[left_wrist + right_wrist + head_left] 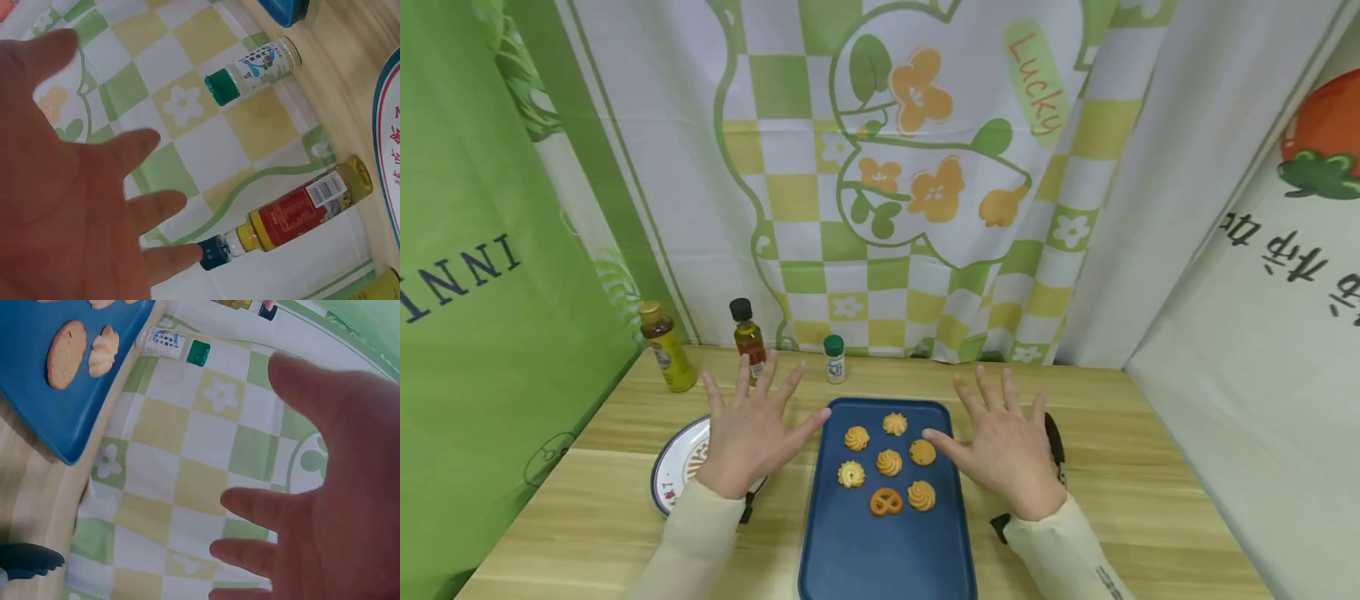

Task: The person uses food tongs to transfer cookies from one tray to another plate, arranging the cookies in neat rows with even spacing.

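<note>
Blue tray nearest, carrying seven cookies. Left hand and right hand flank it, fingers spread, holding nothing, above table.

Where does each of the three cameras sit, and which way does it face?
Head: worn high, looking forward and down at the blue tray of cookies; both hands and sleeves show.
Left wrist: behind the left hand, facing the backdrop and bottles; spread fingers show.
Right wrist: behind the right hand, facing backdrop and tray corner.
Shared: the green-capped bottle appears in all three views.
</note>
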A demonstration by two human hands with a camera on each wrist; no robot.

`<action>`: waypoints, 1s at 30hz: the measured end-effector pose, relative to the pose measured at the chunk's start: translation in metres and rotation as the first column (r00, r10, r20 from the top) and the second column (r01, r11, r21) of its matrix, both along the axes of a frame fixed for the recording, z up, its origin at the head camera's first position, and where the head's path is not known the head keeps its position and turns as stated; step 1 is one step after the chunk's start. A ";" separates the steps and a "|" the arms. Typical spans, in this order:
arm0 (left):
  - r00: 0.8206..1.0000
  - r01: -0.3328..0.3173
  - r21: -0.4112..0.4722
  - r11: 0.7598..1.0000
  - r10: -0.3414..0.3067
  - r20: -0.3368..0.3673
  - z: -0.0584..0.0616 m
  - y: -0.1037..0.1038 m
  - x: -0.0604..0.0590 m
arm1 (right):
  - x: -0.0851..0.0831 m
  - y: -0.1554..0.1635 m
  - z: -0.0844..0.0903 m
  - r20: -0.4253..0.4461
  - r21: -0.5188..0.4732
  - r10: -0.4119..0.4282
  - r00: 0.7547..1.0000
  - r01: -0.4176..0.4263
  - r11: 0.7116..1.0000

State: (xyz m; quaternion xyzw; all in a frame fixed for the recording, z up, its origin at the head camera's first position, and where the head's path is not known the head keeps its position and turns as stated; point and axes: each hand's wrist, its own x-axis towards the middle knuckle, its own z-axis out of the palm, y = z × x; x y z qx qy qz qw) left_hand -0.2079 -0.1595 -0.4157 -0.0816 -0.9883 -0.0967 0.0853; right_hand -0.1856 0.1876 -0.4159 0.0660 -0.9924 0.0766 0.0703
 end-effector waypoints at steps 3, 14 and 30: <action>0.999 -0.005 0.003 1.000 0.005 -0.035 -0.003 -0.011 -0.003 | -0.001 0.005 0.000 0.014 -0.049 -0.006 1.000 0.007 0.999; 0.996 -0.091 0.144 0.985 0.086 0.039 -0.030 -0.105 -0.010 | 0.007 0.058 -0.024 0.032 -0.117 -0.067 0.997 0.071 0.991; 0.923 -0.247 0.366 0.897 0.104 0.370 -0.059 -0.214 -0.019 | 0.034 0.095 -0.051 0.182 -0.060 -0.208 0.961 0.222 0.973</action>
